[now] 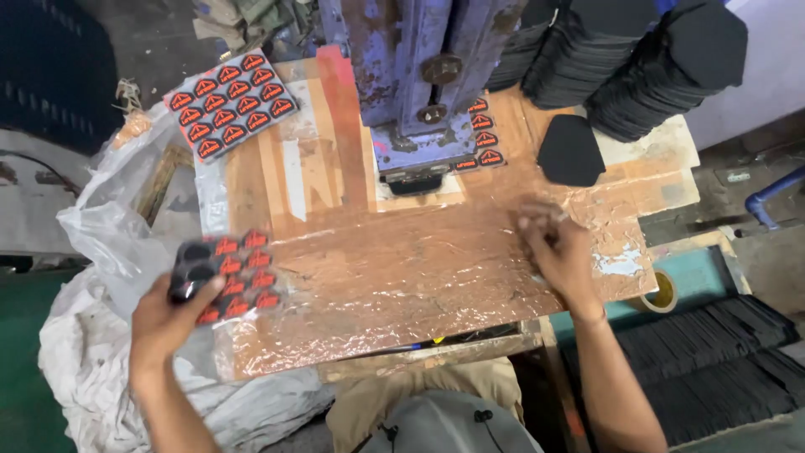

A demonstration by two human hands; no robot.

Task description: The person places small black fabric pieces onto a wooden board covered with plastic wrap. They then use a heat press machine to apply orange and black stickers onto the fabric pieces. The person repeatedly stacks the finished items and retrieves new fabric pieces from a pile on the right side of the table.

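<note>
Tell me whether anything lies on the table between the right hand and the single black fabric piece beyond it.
Nothing visible does. The right hand rests on the foil-covered table, and the single black fabric piece lies farther back with only bare wrinkled foil between them. The press stands off to the side of that path.

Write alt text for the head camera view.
A person's left hand holds a sheet of red-and-black labels at a foil-covered worktable's edge; the right hand rests on the foil before a blue press.
</note>
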